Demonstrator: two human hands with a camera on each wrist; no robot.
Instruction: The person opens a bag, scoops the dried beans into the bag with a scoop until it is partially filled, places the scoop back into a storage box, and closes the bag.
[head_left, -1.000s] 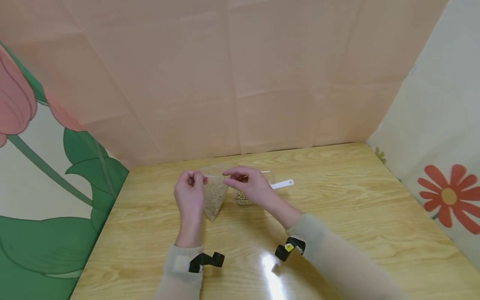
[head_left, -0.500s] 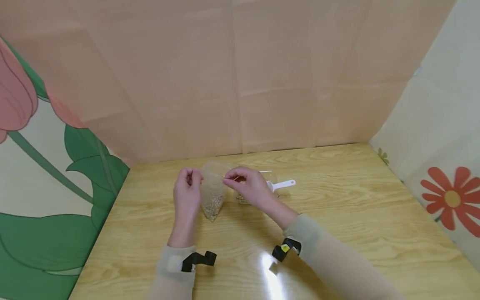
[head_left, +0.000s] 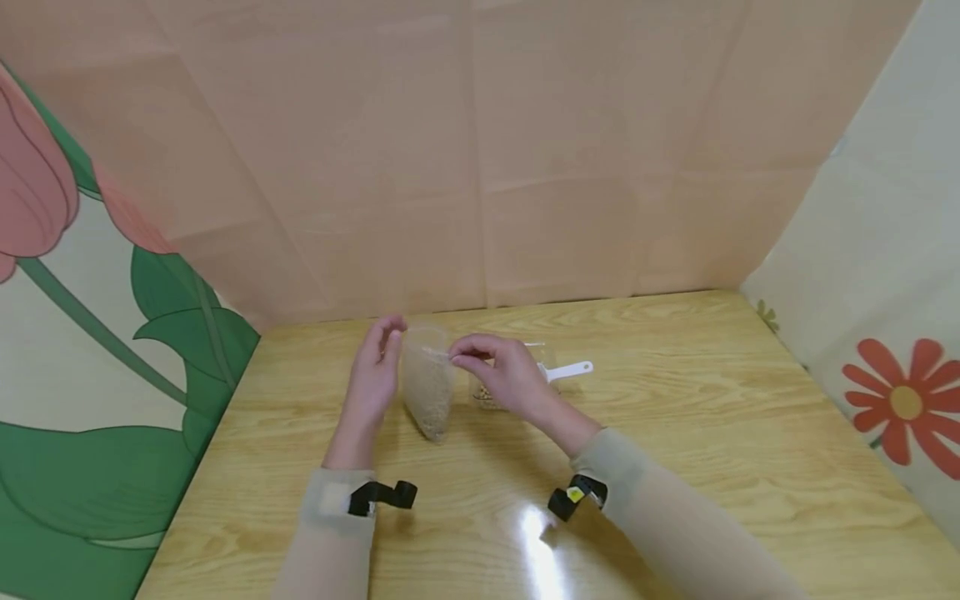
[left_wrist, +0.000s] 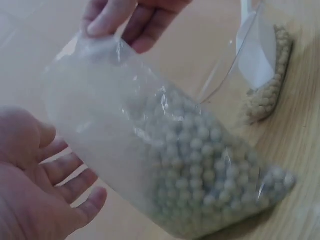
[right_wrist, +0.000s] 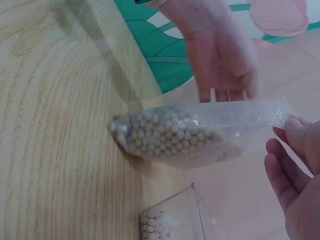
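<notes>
A clear plastic bag (head_left: 427, 387) stands tilted on the table, its lower part full of round pale beans (left_wrist: 200, 165). My right hand (head_left: 504, 373) pinches the bag's upper right edge between thumb and fingers. On the other side, my left hand (head_left: 372, 371) is spread with loosely bent fingers and grips nothing. Its fingertips (left_wrist: 95, 202) reach close along the bag's side in the left wrist view. Behind my right hand is a clear box (right_wrist: 172, 215) of similar beans, partly hidden in the head view. A white scoop (head_left: 572, 370) leans in that box, handle pointing right.
The wood-grain table (head_left: 675, 433) runs back to a pink cloth backdrop (head_left: 480, 167). Walls painted with flowers close off the left and right sides. Each sleeve carries a black wrist camera mount (head_left: 382, 497).
My left hand has let go of the bag's left edge and opened its fingers, shifting slightly left. The bag's mouth looks rounder and wider. My right hand keeps its pinch.
</notes>
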